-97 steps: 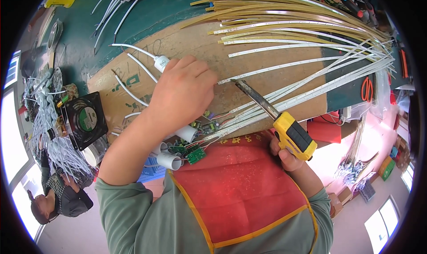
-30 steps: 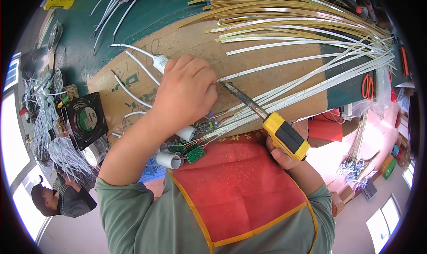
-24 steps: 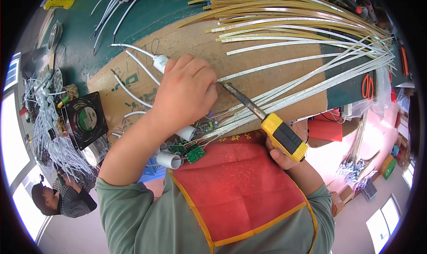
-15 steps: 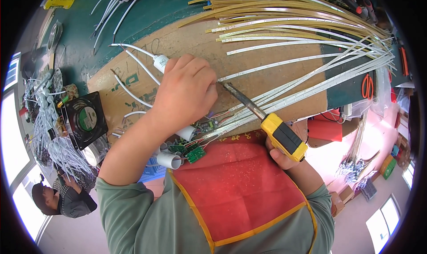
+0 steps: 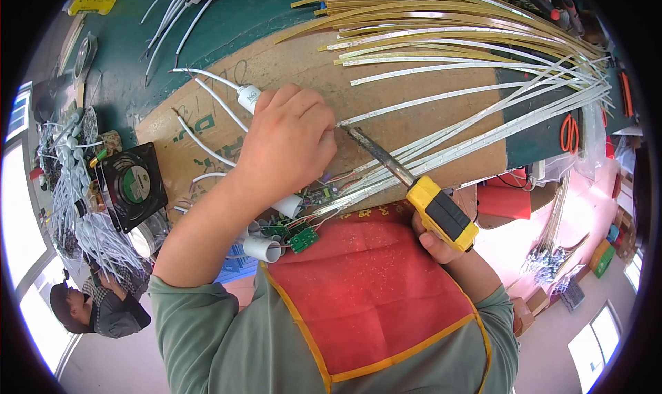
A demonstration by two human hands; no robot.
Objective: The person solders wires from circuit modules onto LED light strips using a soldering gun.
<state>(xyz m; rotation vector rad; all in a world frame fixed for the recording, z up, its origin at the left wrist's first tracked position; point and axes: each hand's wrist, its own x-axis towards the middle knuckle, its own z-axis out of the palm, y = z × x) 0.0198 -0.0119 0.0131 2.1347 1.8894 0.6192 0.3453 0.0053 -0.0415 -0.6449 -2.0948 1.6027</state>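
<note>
Hands: two, both the wearer's.

Right hand (image 5: 441, 243): closed round the handle of one soldering iron (image 5: 443, 213), yellow and black. The iron's metal shaft slants up and leftward from this hand; its tip is just beside the left hand, near the end of one white strip (image 5: 427, 101). Whether tip and strip touch cannot be told.

Left hand (image 5: 289, 139): back upward, fingers curled together. Fingertips hidden; what they pinch, if anything, cannot be told. One white cylinder (image 5: 249, 99) projects from beneath its far left side, with one white cable (image 5: 210, 72) running out leftward.

Below the left hand, near its wrist: at least two open white tubes (image 5: 262, 249) and at least two green circuit boards (image 5: 303, 239), thin wires attached.

Left of the same hand: at least three more white cables (image 5: 200, 143) on one brown cardboard sheet (image 5: 303, 63); farther out, one black square fan (image 5: 136, 185), then one heap of pale cables (image 5: 103, 245), too tangled to count.

Beyond and right of the left hand: many yellow and white strips (image 5: 441, 21), overlapping, exact count not possible. Well right of it: one orange-handled tool (image 5: 569, 119).

Far left, below the heap: one co-worker (image 5: 114, 308), dark cap.
</note>
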